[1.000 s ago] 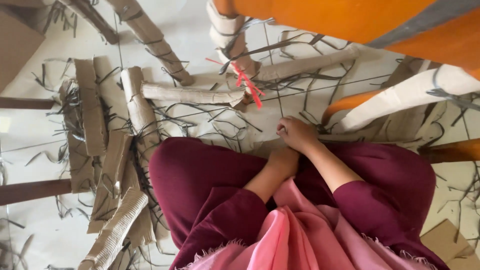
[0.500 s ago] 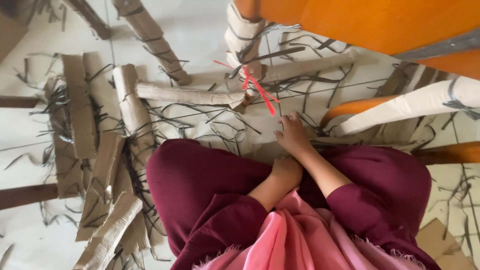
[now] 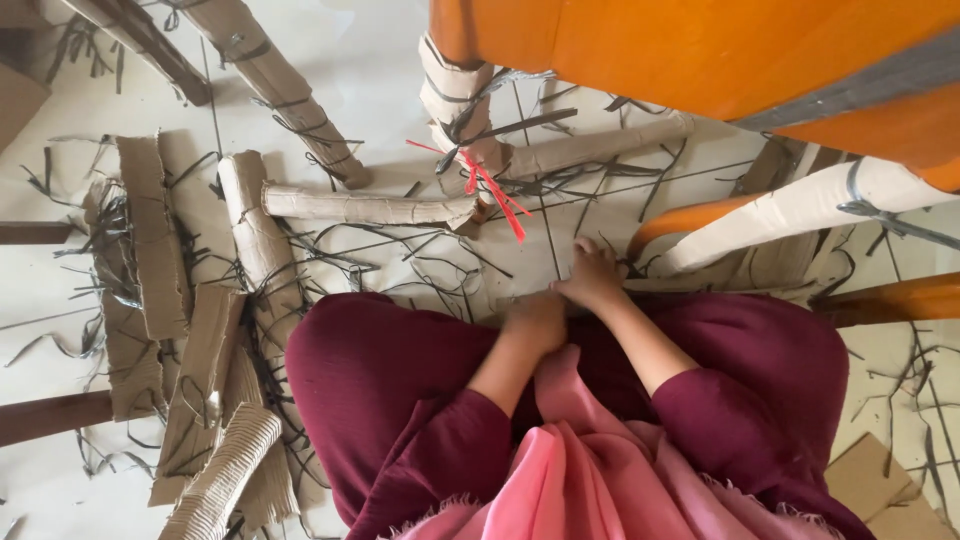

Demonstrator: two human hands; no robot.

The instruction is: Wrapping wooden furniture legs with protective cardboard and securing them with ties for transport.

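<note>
A: Locate the work item.

B: A flat cardboard piece [image 3: 520, 298] lies on the floor [image 3: 380, 90], just beyond the maroon-clad knees [image 3: 380, 380], at frame centre.

A: Hand positions?

B: Left hand [image 3: 535, 318] rests knuckles-up on the piece, fingers curled; whether it grips cannot be told. Right hand [image 3: 592, 277] sits just right of it, fingers bent down onto the piece's far edge. Both forearms extend forward, side by side.

A: Surroundings?

B: Red plastic strip [image 3: 490, 185] farther out; rolled cardboard tubes [image 3: 365, 207] left; orange wooden furniture [image 3: 700, 50] far right.
</note>
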